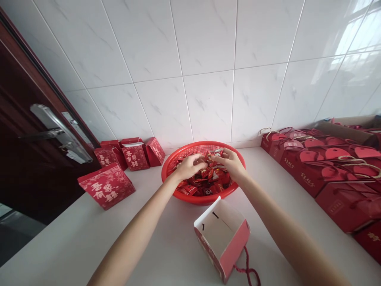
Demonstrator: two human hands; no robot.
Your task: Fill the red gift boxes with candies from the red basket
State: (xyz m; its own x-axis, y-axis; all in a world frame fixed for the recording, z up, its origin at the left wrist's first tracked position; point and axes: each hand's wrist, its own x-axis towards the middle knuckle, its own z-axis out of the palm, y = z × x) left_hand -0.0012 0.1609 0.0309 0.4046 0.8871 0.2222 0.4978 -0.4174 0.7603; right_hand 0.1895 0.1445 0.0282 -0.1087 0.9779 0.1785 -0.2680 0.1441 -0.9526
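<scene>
A red plastic basket (pixel 165 174) holds a heap of small red-wrapped candies (pixel 205 186), some with gold print. Over its left side reaches my left hand (pixel 190 167), fingers curved and apart, close above the candies with nothing visibly gripped. My right hand (pixel 232 162) is at the basket's right side, its fingertips closed on a red candy packet (pixel 210 157). In front of the basket stands an open red gift box (pixel 222 234) with a white inside. Its dark slots show, and a red cord handle (pixel 247 270) trails onto the white table.
Three closed red boxes (pixel 135 155) stand against the wall at the left, with another red box (pixel 107 186) nearer. Rows of red boxes (pixel 324 159) with cord handles line the right. A dark door (pixel 32 151) with a metal handle adjoins the table's left. White tiles (pixel 208 99) rise behind.
</scene>
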